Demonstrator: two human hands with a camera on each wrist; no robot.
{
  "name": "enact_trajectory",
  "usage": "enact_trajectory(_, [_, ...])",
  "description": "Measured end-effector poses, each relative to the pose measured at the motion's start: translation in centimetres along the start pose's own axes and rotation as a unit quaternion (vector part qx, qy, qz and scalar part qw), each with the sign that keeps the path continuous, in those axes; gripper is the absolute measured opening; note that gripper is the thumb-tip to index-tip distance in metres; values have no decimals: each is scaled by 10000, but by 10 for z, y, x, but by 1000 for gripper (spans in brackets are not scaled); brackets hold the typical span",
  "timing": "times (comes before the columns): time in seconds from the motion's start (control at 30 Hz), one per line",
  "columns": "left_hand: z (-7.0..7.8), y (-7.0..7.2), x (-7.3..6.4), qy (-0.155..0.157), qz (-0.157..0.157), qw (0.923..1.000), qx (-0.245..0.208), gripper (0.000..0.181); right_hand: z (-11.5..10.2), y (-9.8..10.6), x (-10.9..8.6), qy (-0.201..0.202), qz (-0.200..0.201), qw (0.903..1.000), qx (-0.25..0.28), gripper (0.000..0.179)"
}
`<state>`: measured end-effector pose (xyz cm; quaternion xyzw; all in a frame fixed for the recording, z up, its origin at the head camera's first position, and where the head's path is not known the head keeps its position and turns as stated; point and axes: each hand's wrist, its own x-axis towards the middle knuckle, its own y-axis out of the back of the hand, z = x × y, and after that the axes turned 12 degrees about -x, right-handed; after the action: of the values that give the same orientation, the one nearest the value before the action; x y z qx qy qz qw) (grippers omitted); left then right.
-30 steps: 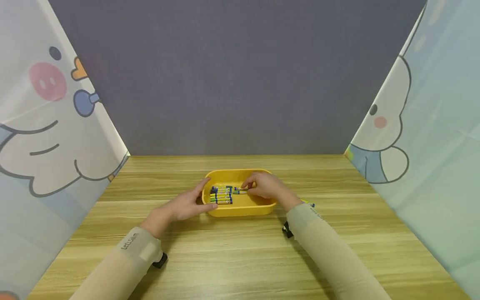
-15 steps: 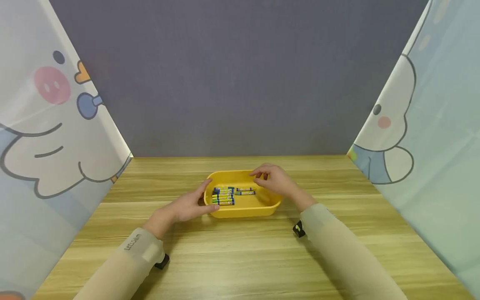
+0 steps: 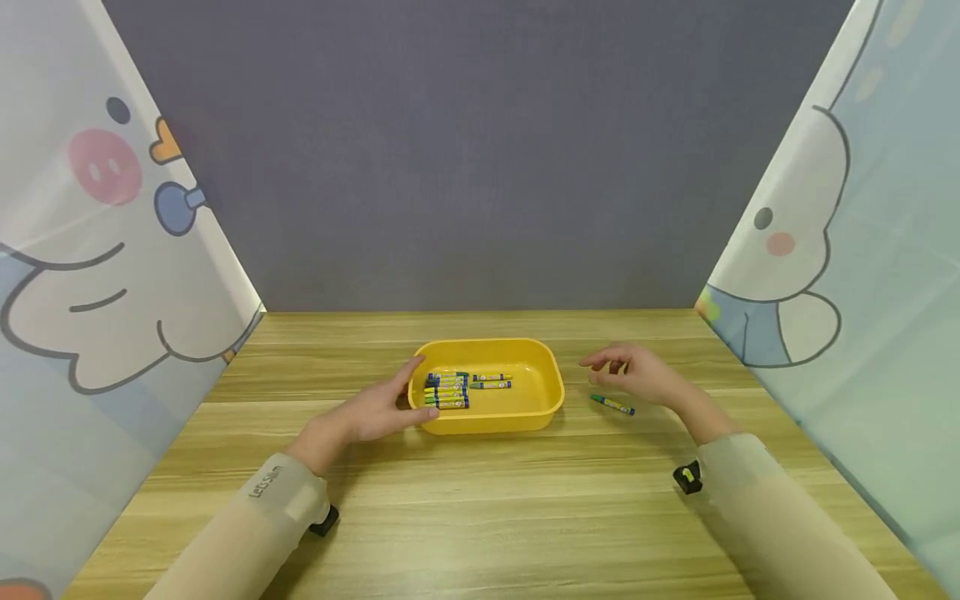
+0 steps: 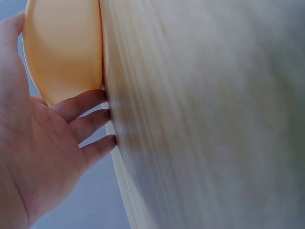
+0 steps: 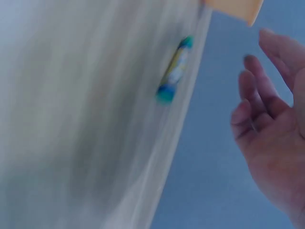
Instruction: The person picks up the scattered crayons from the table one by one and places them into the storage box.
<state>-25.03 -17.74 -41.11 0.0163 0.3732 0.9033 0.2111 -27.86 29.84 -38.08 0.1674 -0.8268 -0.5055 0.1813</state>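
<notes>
A yellow plastic tray (image 3: 517,423) stands on the wooden table. My left hand (image 3: 375,411) spans the tray's left end, thumb at the front rim and forefinger at the back corner; its other fingers (image 4: 89,128) stretch down towards the table in the left wrist view. Inside the tray, several wrapped crayons (image 3: 447,392) lie in a stack of rows at the left, and two more crayons (image 3: 492,385) lie beside them. My right hand (image 3: 637,375) hovers right of the tray with loosely bent fingers and nothing in them. Just below it, a green crayon (image 3: 612,405) lies on the tabletop.
A dark grey panel (image 3: 480,167) rises at the table's (image 3: 450,517) back edge. Cartoon-printed cloths hang at the left (image 3: 75,275) and right (image 3: 885,333) sides. A small black device is strapped at each wrist.
My right hand has left the two crayons in the tray and swung right, out over the loose green crayon, which its arm had covered. The left hand stays at the tray.
</notes>
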Motion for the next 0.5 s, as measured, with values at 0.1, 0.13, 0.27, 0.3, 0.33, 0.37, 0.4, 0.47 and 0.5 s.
enact_trajectory(0.1, [0, 0, -1, -7, 5, 10000, 11, 114, 12, 2, -12, -50, -495, 9988, -24, 34])
enact_trajectory(0.13, [0, 0, -1, 16, 18, 10000, 0, 114, 16, 3, -15, -79, -639, 9979, -24, 35])
enact_trajectory(0.27, [-1, 0, -1, 32, 5, 10000, -4, 114, 28, 3, -23, -160, -1009, 9948, -6, 40])
enact_trajectory(0.3, [-2, 0, -1, 39, -4, 10000, -8, 115, 31, 3, -24, -165, -1061, 9942, 14, 41])
enact_trajectory(0.33, [-2, 0, -1, 50, -5, 10000, 3, 115, 34, 3, -26, -161, -1110, 9937, 59, 42])
enact_trajectory(0.37, [-2, 0, 0, 58, -12, 10000, 8, 115, 37, 3, -27, -161, -1133, 9934, 94, 43])
enact_trajectory(0.4, [-2, 0, 0, 65, -11, 10000, 11, 114, 39, 3, -28, -176, -1162, 9930, 114, 44])
enact_trajectory(0.47, [-2, 0, 0, 68, -9, 10000, 25, 114, 44, 3, -30, -128, -1208, 9925, 126, 44])
enact_trajectory(0.5, [-2, 0, -1, 58, -10, 10000, 22, 114, 45, 3, -31, -115, -1236, 9922, 118, 43])
